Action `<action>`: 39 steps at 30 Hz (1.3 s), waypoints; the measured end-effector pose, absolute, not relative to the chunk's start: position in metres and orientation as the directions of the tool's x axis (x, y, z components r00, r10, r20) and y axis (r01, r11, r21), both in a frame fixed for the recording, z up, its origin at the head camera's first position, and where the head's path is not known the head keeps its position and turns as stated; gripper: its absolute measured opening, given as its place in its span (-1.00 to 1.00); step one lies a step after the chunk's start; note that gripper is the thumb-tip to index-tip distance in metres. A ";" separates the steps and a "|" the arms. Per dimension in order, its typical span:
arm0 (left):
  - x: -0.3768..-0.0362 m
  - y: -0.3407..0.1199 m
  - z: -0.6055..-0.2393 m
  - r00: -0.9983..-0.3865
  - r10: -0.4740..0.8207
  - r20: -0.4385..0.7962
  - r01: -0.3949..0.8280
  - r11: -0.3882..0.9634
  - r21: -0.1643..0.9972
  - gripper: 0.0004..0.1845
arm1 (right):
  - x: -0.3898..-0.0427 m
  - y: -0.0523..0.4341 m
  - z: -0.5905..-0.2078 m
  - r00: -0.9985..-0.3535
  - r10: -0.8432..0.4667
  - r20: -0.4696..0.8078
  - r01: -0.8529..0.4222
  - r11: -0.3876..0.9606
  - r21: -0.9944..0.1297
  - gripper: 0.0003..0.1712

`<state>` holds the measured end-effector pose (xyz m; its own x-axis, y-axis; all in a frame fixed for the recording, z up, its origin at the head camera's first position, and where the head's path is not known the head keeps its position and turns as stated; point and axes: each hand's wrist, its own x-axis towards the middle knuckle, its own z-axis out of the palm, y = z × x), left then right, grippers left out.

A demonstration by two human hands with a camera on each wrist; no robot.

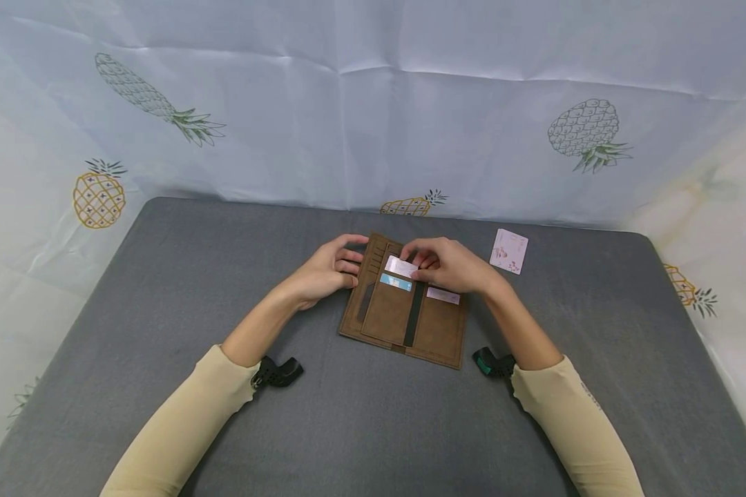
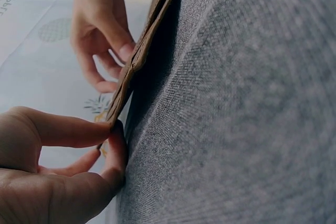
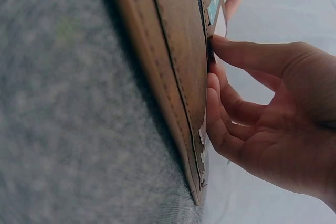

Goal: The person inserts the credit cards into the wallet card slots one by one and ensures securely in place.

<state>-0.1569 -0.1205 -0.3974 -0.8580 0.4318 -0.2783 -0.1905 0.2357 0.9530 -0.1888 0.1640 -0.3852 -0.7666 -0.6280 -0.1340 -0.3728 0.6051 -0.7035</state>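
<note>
Sleeved forearms reach to a brown wallet lying open mid-tabletop. Left hand pinches the wallet's left edge; right hand pinches a white card at an upper slot. Judged step: seating that card; next, steady downward pressure. A spare card lies right of the wallet.

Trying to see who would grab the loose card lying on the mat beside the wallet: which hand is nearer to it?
Right. The right hand lies on the wallet, just left of the loose card; the left hand grips the wallet's far-left edge.
</note>
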 end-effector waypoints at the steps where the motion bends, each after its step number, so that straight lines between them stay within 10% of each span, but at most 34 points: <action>1: -0.157 -0.121 -0.397 -0.858 0.432 -0.279 -0.191 0.236 0.953 -0.08 | -0.189 0.164 -0.385 -0.764 -0.630 -0.137 -0.372 0.604 -0.705 -0.65; 24: -0.156 -0.121 -0.397 -0.854 0.436 -0.283 -0.186 0.252 0.950 -0.10 | -0.191 0.170 -0.383 -0.712 -0.691 -0.129 -0.395 0.546 -0.739 -0.61; 39: -0.157 -0.122 -0.399 -0.853 0.437 -0.286 -0.190 0.250 0.949 -0.11 | -0.204 0.213 -0.366 -0.787 -0.586 -0.193 -0.222 0.561 -0.797 -0.60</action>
